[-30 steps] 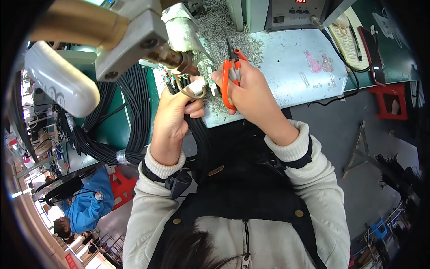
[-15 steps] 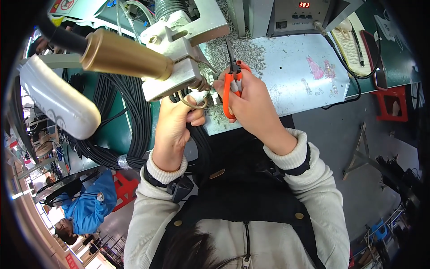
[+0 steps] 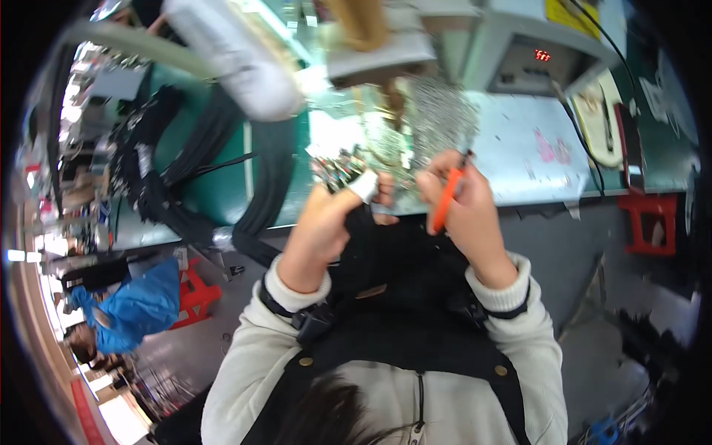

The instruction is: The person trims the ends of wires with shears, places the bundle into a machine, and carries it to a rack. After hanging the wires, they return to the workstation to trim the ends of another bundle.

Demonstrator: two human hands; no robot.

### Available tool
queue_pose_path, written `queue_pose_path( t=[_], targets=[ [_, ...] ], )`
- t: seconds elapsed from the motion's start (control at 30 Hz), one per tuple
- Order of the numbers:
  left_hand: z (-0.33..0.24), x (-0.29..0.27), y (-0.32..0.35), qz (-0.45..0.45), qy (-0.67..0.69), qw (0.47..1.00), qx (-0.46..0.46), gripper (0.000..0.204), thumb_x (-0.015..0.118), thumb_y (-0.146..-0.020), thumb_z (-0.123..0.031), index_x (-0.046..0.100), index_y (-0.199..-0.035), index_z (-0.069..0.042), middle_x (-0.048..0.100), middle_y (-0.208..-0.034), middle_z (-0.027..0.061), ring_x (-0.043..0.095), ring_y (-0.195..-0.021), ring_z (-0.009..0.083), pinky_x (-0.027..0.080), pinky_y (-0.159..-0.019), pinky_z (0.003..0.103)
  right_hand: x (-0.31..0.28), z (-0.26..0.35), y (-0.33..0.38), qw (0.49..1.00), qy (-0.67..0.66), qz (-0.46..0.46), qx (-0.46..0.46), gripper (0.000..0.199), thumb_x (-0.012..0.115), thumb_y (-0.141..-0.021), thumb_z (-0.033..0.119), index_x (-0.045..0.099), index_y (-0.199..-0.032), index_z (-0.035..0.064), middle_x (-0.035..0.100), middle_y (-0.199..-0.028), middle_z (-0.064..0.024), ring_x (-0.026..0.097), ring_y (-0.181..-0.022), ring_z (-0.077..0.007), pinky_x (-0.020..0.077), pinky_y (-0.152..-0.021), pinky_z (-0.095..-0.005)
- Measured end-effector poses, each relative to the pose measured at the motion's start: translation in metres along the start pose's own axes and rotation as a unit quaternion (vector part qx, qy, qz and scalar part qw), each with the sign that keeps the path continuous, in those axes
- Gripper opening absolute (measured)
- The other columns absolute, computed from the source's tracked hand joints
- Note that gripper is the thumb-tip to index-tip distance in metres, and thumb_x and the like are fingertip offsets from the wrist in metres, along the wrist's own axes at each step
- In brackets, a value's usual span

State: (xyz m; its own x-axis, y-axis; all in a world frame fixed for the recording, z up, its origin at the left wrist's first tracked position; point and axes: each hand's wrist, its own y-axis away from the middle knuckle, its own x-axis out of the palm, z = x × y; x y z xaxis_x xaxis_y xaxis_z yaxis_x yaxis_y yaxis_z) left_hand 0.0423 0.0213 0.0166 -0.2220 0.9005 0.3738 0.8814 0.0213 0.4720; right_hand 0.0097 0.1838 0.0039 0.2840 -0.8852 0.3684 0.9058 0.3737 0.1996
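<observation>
My left hand [image 3: 319, 226] is closed around a bundle of black cables, whose coloured and metallic wire ends [image 3: 337, 167] stick up above the fist. Something white covers the thumb. Below the fist the black cable hangs toward my lap. Orange-handled pliers [image 3: 447, 199] lie in the closed grip of my right hand [image 3: 478, 219], their dark jaws pointing up and away. Both hands are at the table's front edge, apart from each other. Motion blurs the wire ends and the plier tips.
Small metal pins [image 3: 443, 119] lie heaped on the pale metal plate [image 3: 512, 141]. Above it hangs a machine head with a gold cylinder [image 3: 360, 26]; a white lamp-like cover [image 3: 237, 63] juts in. Black cable coils [image 3: 271, 174] lie left. A control box [image 3: 538, 67] stands far right.
My left hand has come away from the machine head and now shows a bundle of wire ends. My right hand has moved right with the pliers. The view has shifted.
</observation>
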Motion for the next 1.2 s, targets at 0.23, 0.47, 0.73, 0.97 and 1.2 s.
queue_pose_path(
  t=[0.23, 0.47, 0.73, 0.97, 1.2],
  targets=[
    [0.023, 0.0, 0.022, 0.091, -0.102, 0.988, 0.069, 0.014, 0.057, -0.08, -0.008, 0.056, -0.09, 0.002, 0.059, -0.074, 0.0067, 0.055, -0.059, 0.0122, 0.045, -0.054, 0.025, 0.017, 0.004, 0.03, 0.96, 0.237, 0.017, -0.149, 0.008, 0.058, -0.078, -0.001, 0.051, -0.079, -0.0001, 0.051, -0.065, -0.0014, 0.044, -0.052, -0.0036, 0.035, -0.047, -0.0173],
    [0.02, -0.007, 0.028, 0.114, -0.074, 0.99, 0.028, 0.014, 0.06, -0.077, -0.005, 0.054, -0.088, 0.0, 0.058, -0.075, 0.0082, 0.056, -0.061, 0.0136, 0.044, -0.054, 0.024, 0.008, -0.008, 0.033, 0.948, 0.277, 0.001, -0.159, 0.004, 0.057, -0.079, 0.001, 0.053, -0.08, -0.0008, 0.052, -0.065, -0.002, 0.046, -0.053, -0.005, 0.0364, -0.049, -0.0181],
    [0.019, -0.003, 0.033, 0.126, -0.064, 0.989, 0.034, 0.016, 0.059, -0.075, -0.001, 0.053, -0.091, -0.001, 0.055, -0.074, 0.0065, 0.05, -0.055, 0.0106, 0.039, -0.048, 0.022, 0.006, -0.016, 0.031, 0.966, 0.19, 0.017, -0.175, 0.007, 0.059, -0.077, 0.004, 0.056, -0.083, 0.0015, 0.053, -0.063, -0.0016, 0.049, -0.052, -0.0074, 0.0362, -0.046, -0.0205],
    [0.024, 0.001, 0.036, -0.001, -0.054, 0.986, 0.158, 0.013, 0.062, -0.072, 0.0, 0.056, -0.084, -0.001, 0.054, -0.07, -0.0003, 0.049, -0.062, 0.0054, 0.039, -0.056, 0.02, 0.008, -0.005, 0.031, 0.748, 0.495, -0.018, -0.441, 0.02, 0.063, -0.07, -0.003, 0.059, -0.089, 0.0037, 0.057, -0.065, -0.0063, 0.052, -0.047, -0.016, 0.0403, -0.045, -0.0229],
    [0.029, -0.002, 0.032, -0.022, -0.134, 0.974, 0.182, 0.012, 0.061, -0.072, 0.003, 0.053, -0.081, -0.001, 0.058, -0.075, 0.0023, 0.053, -0.069, 0.0066, 0.041, -0.063, 0.021, 0.004, -0.019, 0.021, 0.817, 0.364, 0.006, -0.448, 0.018, 0.063, -0.07, -0.003, 0.06, -0.087, 0.0024, 0.059, -0.066, -0.0075, 0.054, -0.049, -0.0151, 0.0421, -0.047, -0.0218]
  ],
)
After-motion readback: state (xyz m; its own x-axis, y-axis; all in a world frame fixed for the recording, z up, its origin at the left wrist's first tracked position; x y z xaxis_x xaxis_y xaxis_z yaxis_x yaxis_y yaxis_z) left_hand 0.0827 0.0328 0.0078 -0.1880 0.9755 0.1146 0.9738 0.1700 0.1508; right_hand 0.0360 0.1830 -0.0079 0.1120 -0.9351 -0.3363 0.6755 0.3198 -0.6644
